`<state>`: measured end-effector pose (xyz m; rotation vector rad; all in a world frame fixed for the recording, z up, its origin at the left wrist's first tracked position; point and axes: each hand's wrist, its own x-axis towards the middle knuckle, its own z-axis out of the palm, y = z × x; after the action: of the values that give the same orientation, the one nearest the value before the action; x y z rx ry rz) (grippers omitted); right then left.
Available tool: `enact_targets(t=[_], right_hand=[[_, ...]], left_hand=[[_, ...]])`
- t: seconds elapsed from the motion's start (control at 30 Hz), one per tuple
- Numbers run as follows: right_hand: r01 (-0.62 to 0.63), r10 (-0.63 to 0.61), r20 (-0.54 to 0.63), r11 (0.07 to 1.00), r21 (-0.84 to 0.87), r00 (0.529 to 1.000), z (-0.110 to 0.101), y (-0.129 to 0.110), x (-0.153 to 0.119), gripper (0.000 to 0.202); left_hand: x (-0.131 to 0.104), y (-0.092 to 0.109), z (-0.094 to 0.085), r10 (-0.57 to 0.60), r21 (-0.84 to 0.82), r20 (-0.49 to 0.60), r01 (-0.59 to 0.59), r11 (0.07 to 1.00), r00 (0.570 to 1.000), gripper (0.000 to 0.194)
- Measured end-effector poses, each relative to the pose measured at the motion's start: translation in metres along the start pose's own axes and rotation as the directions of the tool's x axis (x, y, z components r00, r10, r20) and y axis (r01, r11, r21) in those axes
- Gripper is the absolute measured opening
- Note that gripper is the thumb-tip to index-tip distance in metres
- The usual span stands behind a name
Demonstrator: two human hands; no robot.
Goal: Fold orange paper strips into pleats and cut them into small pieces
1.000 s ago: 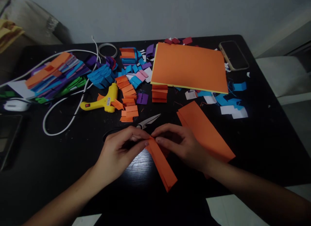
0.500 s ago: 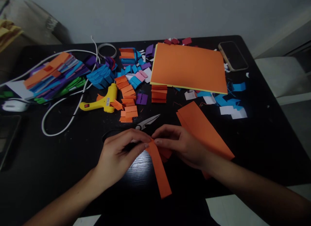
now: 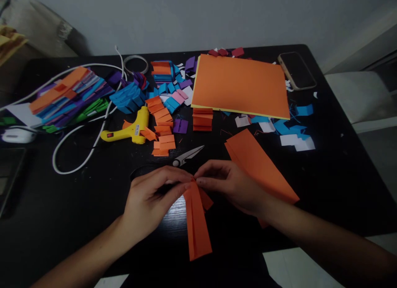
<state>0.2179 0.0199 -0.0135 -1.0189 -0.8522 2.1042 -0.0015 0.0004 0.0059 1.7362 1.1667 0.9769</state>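
Between my hands hangs an orange paper strip (image 3: 198, 230), folded lengthwise, its lower end pointing toward me. My left hand (image 3: 158, 191) pinches its top between thumb and fingers. From the other side, my right hand (image 3: 228, 182) is closed on the same top end, fingertips almost meeting the left ones. A shorter orange piece sticks out to the right behind the strip. Just beyond my left hand lies a pair of scissors (image 3: 189, 155), blades pointing away to the right, handles partly hidden. Folded orange paper (image 3: 257, 164) lies beside and partly under my right forearm.
Orange and yellow sheets (image 3: 240, 85) lie at the back, near a phone (image 3: 297, 71). A yellow glue gun (image 3: 136, 129) rests left of small folded orange pieces (image 3: 163, 118). A white cable (image 3: 56, 151) loops around colourful paper bundles (image 3: 71, 94). Blue and white scraps (image 3: 291, 135) lie right.
The strip's lower end has swung left and now shows wider, with a lengthwise fold visible. Both hands stay nearly in place, still pinching the top.
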Motion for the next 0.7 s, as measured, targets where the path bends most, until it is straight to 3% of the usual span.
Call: enact_targets(t=[0.27, 0.37, 0.43, 0.53, 0.6, 0.7], right_hand=[[0.026, -0.027, -0.010, 0.993, -0.116, 1.000, -0.001, 0.000, 0.000, 0.018], [0.160, -0.159, 0.026, 0.956, -0.245, 0.987, 0.000, -0.002, -0.005, 0.018], [0.322, -0.309, 0.096, 0.870, -0.373, 0.946, 0.002, -0.003, -0.009, 0.029], [0.546, -0.494, 0.255, 0.639, -0.542, 0.831, 0.003, -0.004, -0.011, 0.038], [0.615, -0.546, 0.326, 0.512, -0.600, 0.772, 0.002, -0.003, -0.011, 0.035], [0.627, -0.573, 0.332, 0.453, -0.634, 0.750, 0.000, 0.001, -0.009, 0.029]], left_hand=[[0.000, 0.003, 0.003, -0.084, -0.072, -0.017, 0.082, 0.994, 0.996, 0.013], [0.002, 0.004, 0.003, -0.198, -0.152, -0.017, 0.193, 0.969, 0.980, 0.013], [0.004, 0.003, 0.003, -0.258, -0.223, -0.005, 0.250, 0.942, 0.966, 0.016], [0.004, 0.001, 0.003, -0.296, -0.279, 0.045, 0.297, 0.913, 0.954, 0.022], [0.004, 0.000, 0.002, -0.299, -0.273, 0.078, 0.309, 0.911, 0.951, 0.024], [0.003, 0.000, 0.002, -0.281, -0.253, 0.100, 0.298, 0.920, 0.954, 0.027]])
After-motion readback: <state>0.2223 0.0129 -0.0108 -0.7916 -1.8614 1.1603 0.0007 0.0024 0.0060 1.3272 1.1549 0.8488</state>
